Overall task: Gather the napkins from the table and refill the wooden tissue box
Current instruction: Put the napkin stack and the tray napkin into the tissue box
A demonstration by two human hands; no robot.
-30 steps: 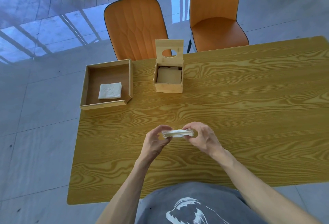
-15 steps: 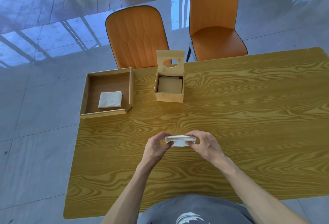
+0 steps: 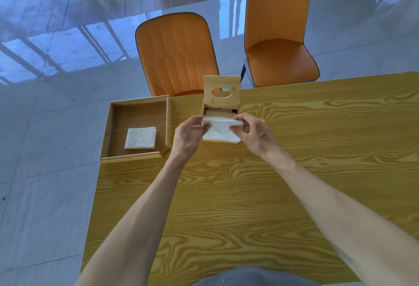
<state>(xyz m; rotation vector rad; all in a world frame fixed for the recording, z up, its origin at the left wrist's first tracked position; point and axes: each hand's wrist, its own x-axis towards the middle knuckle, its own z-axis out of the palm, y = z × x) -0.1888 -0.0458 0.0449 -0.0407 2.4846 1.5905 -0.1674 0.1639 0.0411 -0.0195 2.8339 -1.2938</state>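
Note:
A stack of white napkins (image 3: 221, 128) hangs between my two hands, right above the open wooden tissue box (image 3: 221, 104). My left hand (image 3: 189, 134) pinches the stack's left end and my right hand (image 3: 254, 133) pinches its right end. The box's lid (image 3: 221, 91), with an oval hole, stands upright at the back. The stack hides most of the box's inside and front wall. One more folded white napkin (image 3: 140, 137) lies flat in the shallow wooden tray (image 3: 133, 156) to the left of the box.
The yellow wood-grain table (image 3: 249, 195) ends just left of the tray and drops to a glossy tiled floor. Two orange chairs (image 3: 176, 54) (image 3: 278, 36) stand behind the table's far edge.
Both hands have carried the napkin stack away from my body, from the middle of the table to over the open tissue box. The camera view has also shifted.

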